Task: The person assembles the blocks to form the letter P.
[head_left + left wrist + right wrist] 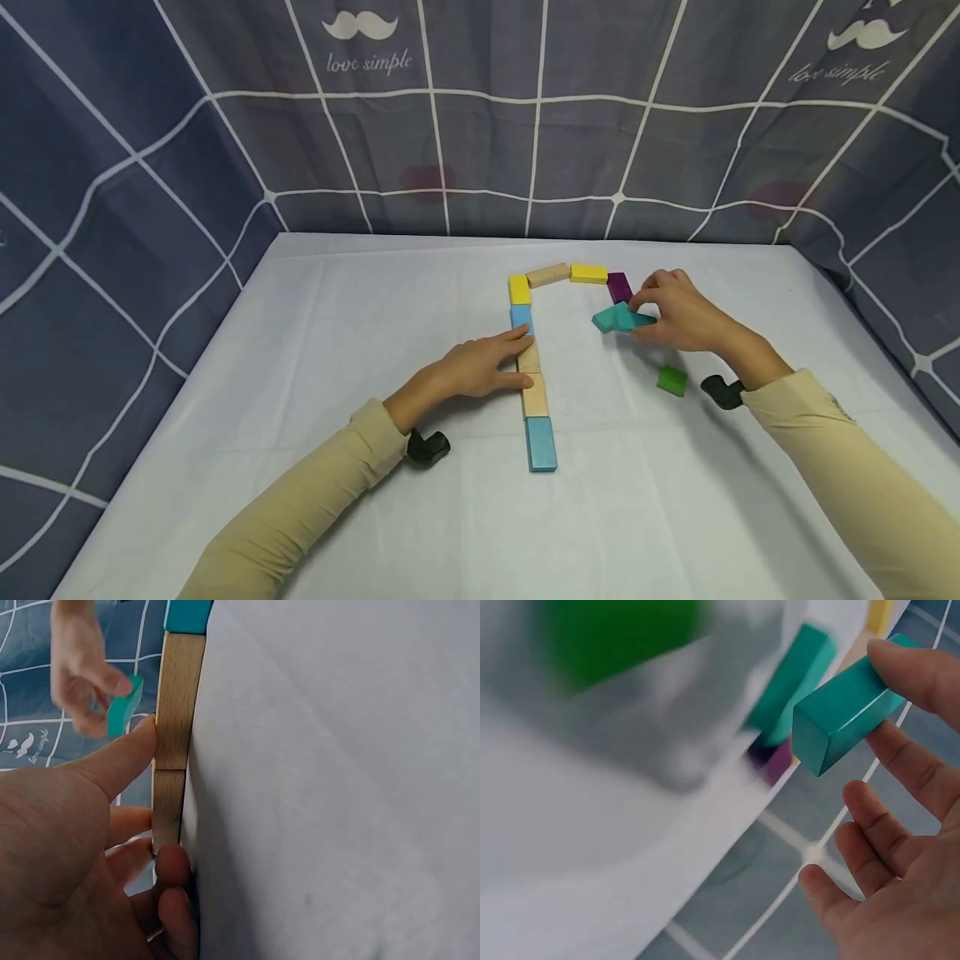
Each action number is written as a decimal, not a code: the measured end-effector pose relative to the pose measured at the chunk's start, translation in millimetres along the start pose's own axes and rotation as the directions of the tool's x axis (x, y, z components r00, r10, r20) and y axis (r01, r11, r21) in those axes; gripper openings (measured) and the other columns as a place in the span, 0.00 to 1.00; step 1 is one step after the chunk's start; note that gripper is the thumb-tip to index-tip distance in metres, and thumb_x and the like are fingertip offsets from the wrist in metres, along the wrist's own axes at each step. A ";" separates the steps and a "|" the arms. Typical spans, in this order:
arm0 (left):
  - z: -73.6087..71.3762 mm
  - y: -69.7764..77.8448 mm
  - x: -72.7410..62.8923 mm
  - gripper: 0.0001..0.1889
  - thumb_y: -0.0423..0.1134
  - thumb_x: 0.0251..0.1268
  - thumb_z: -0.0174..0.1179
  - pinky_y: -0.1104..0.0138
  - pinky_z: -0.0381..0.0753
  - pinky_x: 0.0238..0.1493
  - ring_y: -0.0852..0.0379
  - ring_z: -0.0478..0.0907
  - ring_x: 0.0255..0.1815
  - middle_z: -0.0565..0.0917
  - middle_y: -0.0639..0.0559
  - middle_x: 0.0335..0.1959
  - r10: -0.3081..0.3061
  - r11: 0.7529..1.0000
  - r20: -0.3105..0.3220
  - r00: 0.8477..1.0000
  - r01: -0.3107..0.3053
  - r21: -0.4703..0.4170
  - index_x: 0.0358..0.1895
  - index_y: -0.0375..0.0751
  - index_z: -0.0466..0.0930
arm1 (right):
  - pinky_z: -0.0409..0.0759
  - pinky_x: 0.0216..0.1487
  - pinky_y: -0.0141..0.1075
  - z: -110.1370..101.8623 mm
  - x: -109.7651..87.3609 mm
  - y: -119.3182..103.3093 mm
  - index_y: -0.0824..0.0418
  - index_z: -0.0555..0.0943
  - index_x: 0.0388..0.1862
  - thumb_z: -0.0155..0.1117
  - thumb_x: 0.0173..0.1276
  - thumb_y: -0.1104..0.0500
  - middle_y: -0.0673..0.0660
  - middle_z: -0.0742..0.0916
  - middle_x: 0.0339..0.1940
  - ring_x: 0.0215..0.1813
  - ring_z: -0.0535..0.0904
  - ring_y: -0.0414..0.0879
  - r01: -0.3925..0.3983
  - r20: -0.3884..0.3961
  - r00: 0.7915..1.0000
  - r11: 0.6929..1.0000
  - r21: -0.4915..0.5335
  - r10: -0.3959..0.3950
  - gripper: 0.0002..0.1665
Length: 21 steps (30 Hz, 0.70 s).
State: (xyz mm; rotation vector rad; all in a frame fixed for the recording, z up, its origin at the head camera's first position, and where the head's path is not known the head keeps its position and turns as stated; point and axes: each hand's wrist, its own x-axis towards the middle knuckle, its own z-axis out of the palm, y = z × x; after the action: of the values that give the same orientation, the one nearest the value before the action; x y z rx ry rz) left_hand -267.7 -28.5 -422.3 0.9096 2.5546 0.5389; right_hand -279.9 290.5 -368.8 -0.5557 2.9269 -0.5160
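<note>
In the head view a bent row of blocks lies on the white table. My left hand rests along its left part, fingertips touching two plain wooden blocks. The left wrist view shows the thumb against a wooden block's side. My right hand pinches a teal block between thumb and index finger, its other fingers apart from it. A second teal block lies just beyond, close to a purple block. Toward the right forearm sits a loose green block.
The row also holds a blue block at its near end, a yellow block at the far corner, and another yellow block along the far side. A dark checked curtain stands behind the table.
</note>
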 end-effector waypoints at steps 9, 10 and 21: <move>0.0 -0.4 -0.2 0.40 0.62 0.69 0.56 0.51 0.66 0.67 0.54 0.54 0.77 0.50 0.57 0.80 0.001 1.000 0.000 1.000 -0.001 0.003 0.78 0.50 0.56 | 0.65 0.57 0.55 19.3 44.2 -38.0 0.62 0.87 0.41 0.75 0.57 0.58 0.67 0.77 0.50 0.56 0.64 0.62 0.128 0.015 0.992 0.989 -0.072 -0.127 0.14; -0.1 -0.6 0.0 0.40 0.62 0.69 0.56 0.51 0.66 0.67 0.54 0.54 0.77 0.50 0.57 0.80 0.002 1.000 0.000 1.000 -0.002 0.002 0.78 0.50 0.56 | 0.65 0.57 0.55 21.5 48.3 -40.6 0.62 0.87 0.41 0.75 0.57 0.58 0.67 0.78 0.50 0.56 0.65 0.62 0.133 0.016 0.991 0.988 -0.078 -0.132 0.14; -1.9 -1.4 1.0 0.40 0.62 0.69 0.56 0.52 0.66 0.67 0.54 0.55 0.76 0.50 0.57 0.80 0.005 1.000 0.000 1.000 -0.005 0.010 0.78 0.50 0.57 | 0.67 0.54 0.51 36.6 74.2 -54.2 0.61 0.88 0.40 0.74 0.54 0.60 0.63 0.78 0.47 0.54 0.66 0.60 0.152 0.056 0.988 0.978 -0.145 -0.146 0.13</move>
State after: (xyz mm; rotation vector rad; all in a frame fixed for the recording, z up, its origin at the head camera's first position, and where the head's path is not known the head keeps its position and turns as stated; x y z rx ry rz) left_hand -270.1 -29.3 -421.5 0.9193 2.5577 0.5285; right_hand -324.0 204.1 -387.8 -0.7993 2.9117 -0.2956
